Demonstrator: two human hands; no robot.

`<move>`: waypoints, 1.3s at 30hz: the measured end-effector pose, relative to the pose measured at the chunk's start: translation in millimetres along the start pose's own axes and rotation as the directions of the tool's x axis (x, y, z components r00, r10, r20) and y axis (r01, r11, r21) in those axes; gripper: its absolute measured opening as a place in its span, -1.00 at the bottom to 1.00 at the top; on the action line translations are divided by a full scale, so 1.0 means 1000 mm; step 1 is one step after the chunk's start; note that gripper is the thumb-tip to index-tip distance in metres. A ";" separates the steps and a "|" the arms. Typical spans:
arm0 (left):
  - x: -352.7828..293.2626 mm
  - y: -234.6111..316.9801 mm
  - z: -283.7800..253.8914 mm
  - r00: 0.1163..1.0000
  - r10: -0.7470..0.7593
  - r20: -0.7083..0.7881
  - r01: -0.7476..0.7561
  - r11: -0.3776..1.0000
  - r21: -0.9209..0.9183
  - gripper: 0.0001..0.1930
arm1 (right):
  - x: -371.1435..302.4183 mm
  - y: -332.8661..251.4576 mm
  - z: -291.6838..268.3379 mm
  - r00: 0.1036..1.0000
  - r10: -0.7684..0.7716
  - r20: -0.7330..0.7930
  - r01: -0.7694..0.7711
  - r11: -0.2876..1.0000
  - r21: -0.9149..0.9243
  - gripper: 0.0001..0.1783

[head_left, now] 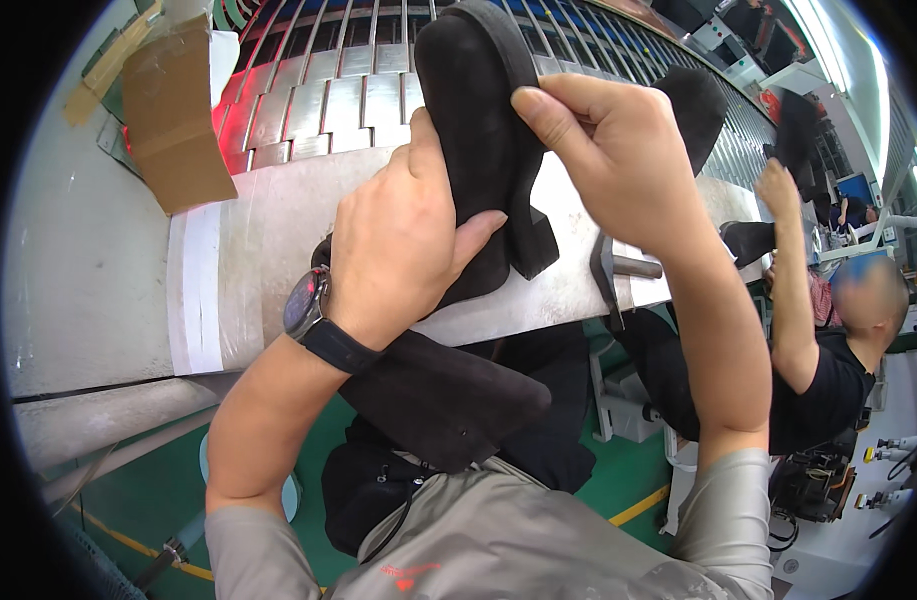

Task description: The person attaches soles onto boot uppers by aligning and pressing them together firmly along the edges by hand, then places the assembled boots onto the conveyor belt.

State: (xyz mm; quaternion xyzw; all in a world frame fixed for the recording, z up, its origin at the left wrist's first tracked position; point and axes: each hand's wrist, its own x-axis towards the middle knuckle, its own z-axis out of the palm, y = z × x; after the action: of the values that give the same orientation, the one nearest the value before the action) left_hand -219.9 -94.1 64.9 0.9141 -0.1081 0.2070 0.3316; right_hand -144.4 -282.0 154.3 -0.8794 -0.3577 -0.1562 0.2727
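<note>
A black suede-like boot (468, 120) with a block heel is raised over the pale work surface, its toe pointing away from me. My left hand (393, 235), with a dark watch on the wrist, is wrapped round the boot near its instep, thumb across the upper. At the sole's edge on the right of the forefoot, my right hand (608, 140) pinches with thumb and index finger. The soft boot shaft (448, 400) hangs down toward my lap, beyond the bench edge. To the right of the heel lies a tool (633, 267) with a dark curved part and a metal rod.
A slatted metal conveyor (328, 95) runs behind the bench (278, 220), with red light at its left. Bent cardboard (173, 120) stands at the left. Another black boot (693, 115) is behind my right hand. A co-worker (818, 370) at the right raises a black item.
</note>
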 end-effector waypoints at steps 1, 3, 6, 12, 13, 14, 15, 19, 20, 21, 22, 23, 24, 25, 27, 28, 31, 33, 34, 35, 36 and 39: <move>0.001 0.001 -0.001 1.000 -0.010 0.020 0.010 1.000 -0.010 0.03 | 0.003 0.005 -0.003 0.999 0.038 0.036 -0.043 0.988 0.145 -0.49; -0.006 0.005 -0.001 1.000 0.026 -0.009 -0.026 1.000 0.003 0.03 | 0.013 0.001 -0.013 0.983 0.131 0.131 -0.164 0.945 0.284 -0.39; -0.010 0.011 0.002 0.995 0.082 -0.063 -0.080 0.996 0.037 0.05 | 0.013 -0.002 -0.016 0.991 0.069 0.110 -0.094 0.968 0.233 -0.37; -0.010 0.011 0.000 0.995 0.081 -0.057 -0.078 0.996 0.048 0.09 | 0.014 -0.004 -0.014 0.997 -0.077 0.011 0.077 0.997 -0.007 -0.33; -0.010 0.011 -0.001 0.994 0.093 -0.064 -0.089 0.994 0.064 0.08 | 0.020 -0.004 -0.019 0.997 -0.082 0.006 0.082 0.997 -0.010 -0.33; -0.010 0.012 0.000 0.992 0.105 -0.070 -0.100 0.992 0.073 0.08 | 0.027 -0.008 -0.027 0.994 0.067 0.088 -0.079 0.987 0.138 -0.30; -0.013 0.016 -0.001 0.992 0.109 -0.070 -0.104 0.992 0.069 0.08 | 0.031 -0.016 -0.035 0.961 0.203 0.189 -0.249 0.930 0.272 -0.26; -0.018 0.020 0.000 0.979 0.168 -0.113 -0.149 0.976 0.159 0.11 | 0.036 -0.032 -0.032 0.983 -0.167 0.076 0.182 0.928 -0.326 -0.19; -0.018 0.018 0.000 0.986 0.143 -0.090 -0.127 0.979 0.161 0.12 | 0.041 -0.040 -0.033 0.993 0.068 0.101 -0.038 0.961 -0.272 -0.22; -0.019 0.018 0.001 0.985 0.148 -0.093 -0.131 0.977 0.167 0.12 | 0.039 -0.045 -0.033 0.994 0.064 0.094 -0.036 0.962 -0.271 -0.22; -0.019 0.019 0.003 0.983 0.149 -0.110 -0.129 0.978 0.165 0.14 | 0.036 -0.047 -0.032 0.992 0.050 0.114 -0.021 0.970 -0.243 -0.23; -0.020 0.021 0.003 0.980 0.150 -0.128 -0.128 0.978 0.162 0.16 | 0.031 -0.048 -0.030 0.990 0.035 0.133 -0.006 0.976 -0.216 -0.22; -0.022 0.023 0.001 0.984 0.143 -0.107 -0.125 0.979 0.164 0.17 | 0.027 -0.046 -0.023 0.999 0.028 0.046 -0.018 0.979 -0.205 -0.24; -0.026 0.026 -0.005 0.983 0.149 -0.107 -0.129 0.977 0.170 0.17 | 0.021 -0.047 -0.025 0.999 0.026 0.038 -0.018 0.979 -0.202 -0.24; -0.036 0.034 -0.022 0.990 0.139 -0.024 -0.134 0.979 0.154 0.17 | 0.000 -0.058 -0.025 0.995 0.048 -0.092 -0.050 0.998 -0.025 -0.30; -0.039 0.040 -0.037 0.986 0.007 0.169 -0.036 0.984 0.172 0.15 | -0.017 -0.058 -0.027 0.989 -0.006 -0.145 0.002 1.000 -0.030 -0.37; -0.048 0.041 -0.056 0.983 0.053 0.178 -0.095 0.967 0.235 -0.06 | -0.072 -0.066 -0.019 0.904 -0.274 -0.328 0.309 0.949 0.057 -0.31; -0.045 0.038 -0.049 0.976 0.209 0.061 -0.215 0.889 0.403 -0.13 | -0.120 -0.053 -0.003 0.924 -0.039 -0.381 0.206 0.889 0.408 -0.08; -0.045 0.038 -0.045 0.924 0.380 -0.039 -0.289 0.762 0.579 -0.20 | -0.144 -0.048 0.010 0.924 -0.009 -0.382 0.208 0.851 0.482 -0.04; -0.048 0.039 -0.036 0.948 0.318 -0.012 -0.262 0.801 0.539 -0.06 | -0.166 -0.043 0.020 0.935 0.105 -0.337 0.123 0.798 0.590 -0.03; -0.057 0.030 -0.023 0.956 0.292 0.037 -0.270 0.816 0.512 -0.02 | -0.182 -0.035 0.042 0.938 0.123 -0.324 0.080 0.832 0.549 -0.02; -0.086 0.006 0.006 0.957 0.185 0.221 -0.258 0.893 0.368 0.08 | -0.231 -0.032 0.095 0.903 0.418 -0.098 -0.270 0.731 0.627 -0.07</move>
State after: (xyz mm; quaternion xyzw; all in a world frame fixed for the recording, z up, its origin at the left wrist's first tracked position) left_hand -296.5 -97.1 25.6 0.9584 -0.1978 0.1773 0.1045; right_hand -320.5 -332.4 -18.2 -0.7739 -0.1836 -0.0829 0.6004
